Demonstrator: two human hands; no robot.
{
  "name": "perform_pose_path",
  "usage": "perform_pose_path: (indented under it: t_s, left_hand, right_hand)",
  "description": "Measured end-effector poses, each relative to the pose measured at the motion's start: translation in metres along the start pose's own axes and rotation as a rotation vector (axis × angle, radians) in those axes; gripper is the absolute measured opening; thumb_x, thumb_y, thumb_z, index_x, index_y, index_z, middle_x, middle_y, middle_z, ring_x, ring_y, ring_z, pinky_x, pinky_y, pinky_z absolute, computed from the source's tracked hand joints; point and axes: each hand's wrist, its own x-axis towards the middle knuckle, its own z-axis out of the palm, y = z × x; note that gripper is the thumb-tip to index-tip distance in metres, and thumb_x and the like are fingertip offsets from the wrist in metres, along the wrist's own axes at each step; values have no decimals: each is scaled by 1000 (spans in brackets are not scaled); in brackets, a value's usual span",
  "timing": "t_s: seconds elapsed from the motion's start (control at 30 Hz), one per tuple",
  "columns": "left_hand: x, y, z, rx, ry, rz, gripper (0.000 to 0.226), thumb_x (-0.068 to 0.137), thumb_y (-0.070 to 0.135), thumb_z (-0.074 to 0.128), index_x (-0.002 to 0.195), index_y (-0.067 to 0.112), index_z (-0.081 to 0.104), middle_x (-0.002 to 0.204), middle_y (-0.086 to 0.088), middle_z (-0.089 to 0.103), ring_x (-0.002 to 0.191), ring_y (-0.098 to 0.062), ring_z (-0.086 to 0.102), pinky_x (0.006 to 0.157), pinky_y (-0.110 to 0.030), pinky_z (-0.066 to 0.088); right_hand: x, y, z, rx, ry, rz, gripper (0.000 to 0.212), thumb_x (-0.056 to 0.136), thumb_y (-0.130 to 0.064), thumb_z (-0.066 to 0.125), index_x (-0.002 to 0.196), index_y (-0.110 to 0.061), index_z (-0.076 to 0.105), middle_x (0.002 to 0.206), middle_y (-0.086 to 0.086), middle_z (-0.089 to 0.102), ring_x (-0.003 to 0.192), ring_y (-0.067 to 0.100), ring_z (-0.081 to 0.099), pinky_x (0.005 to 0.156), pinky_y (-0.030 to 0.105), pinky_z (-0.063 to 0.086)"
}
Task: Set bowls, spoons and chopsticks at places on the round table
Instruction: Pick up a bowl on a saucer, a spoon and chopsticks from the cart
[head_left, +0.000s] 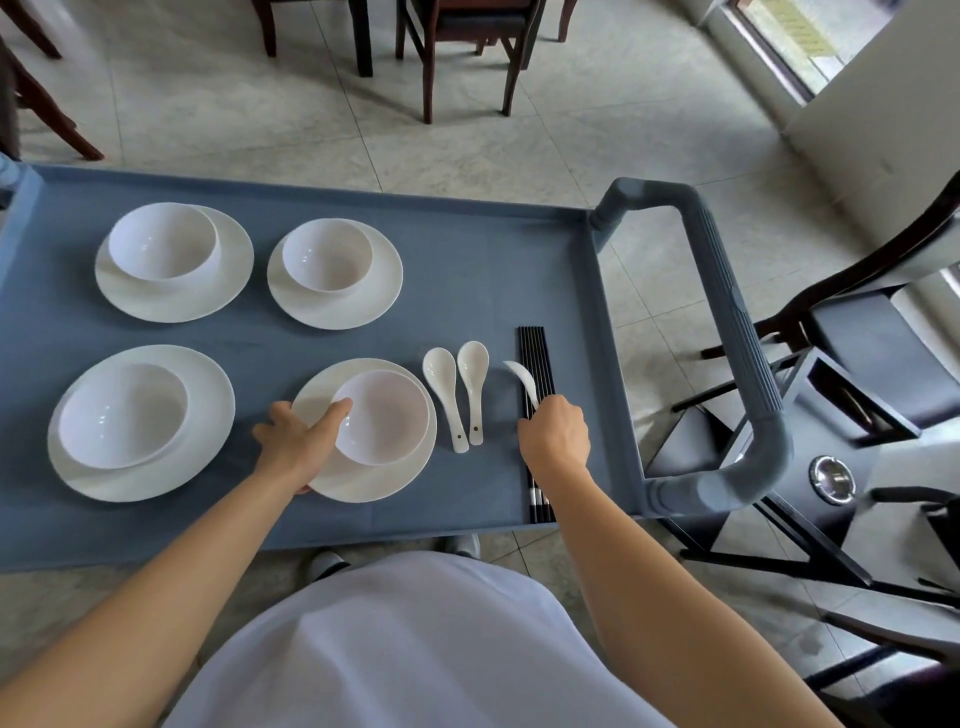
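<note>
Several white bowls on white plates sit on a blue cart tray. My left hand grips the nearest bowl and its plate, thumb inside the bowl's rim. My right hand is closed around a white spoon and some of the black chopsticks lying at the tray's right side. Two more white spoons lie side by side between the plate and the chopsticks. Other bowls stand at the near left, far left and far middle. The round table is not in view.
The cart's grey handle curves along the right end. Dark wooden chairs stand on the tiled floor beyond the cart. More dark chairs and a metal ashtray are at the right.
</note>
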Motion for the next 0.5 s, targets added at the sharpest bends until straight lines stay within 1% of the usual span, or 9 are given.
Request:
perform_pose_path:
  t_s: [0.07,0.13,0.23,0.33,0.43,0.5]
  left_hand:
    - [0,-1,0,-3,-8,2,86,77,68,63,138,18,30,141,-13,25,104,-31,43,68,-42,54]
    - [1,-2,-1,-2,-11,4,84,77,67,63,138,18,31,140,-13,26,105,-31,44,68,-42,54]
    - [1,-2,-2,3,-13,4,84,78,67,63,138,17,31,140,-14,26,104,-32,44,68,-41,54]
    - [-1,0,-1,0,-21,2,86,79,66,63,139,16,28,141,-14,24,103,-32,42,68,-40,53]
    - [-2,1,-3,-2,-35,0,84,80,65,63,139,17,28,140,-13,25,104,-32,43,61,-37,51]
    - [-1,1,-5,-17,-48,-4,82,80,64,63,138,18,29,139,-13,26,106,-32,44,56,-36,50]
  right_hand:
    - [0,2,1,32,8,31,27,89,-8,58,68,-14,43,72,2,52,65,23,54,55,31,41]
    - [0,6,3,44,16,46,26,88,-9,59,68,-14,44,72,3,53,60,20,50,51,29,37]
    - [2,4,4,7,-21,11,26,86,-7,60,68,-14,43,74,3,55,55,17,46,47,27,34]
    - [7,-5,-1,-39,-105,-26,24,81,-19,68,68,-15,48,67,1,56,53,16,50,45,24,34]
    - [11,-12,-4,-84,-151,-20,10,77,-21,57,70,-15,54,63,0,56,51,17,53,46,23,36]
    - [13,-10,-6,-40,-153,17,14,80,-23,50,71,-14,56,64,-1,57,50,17,52,46,23,36]
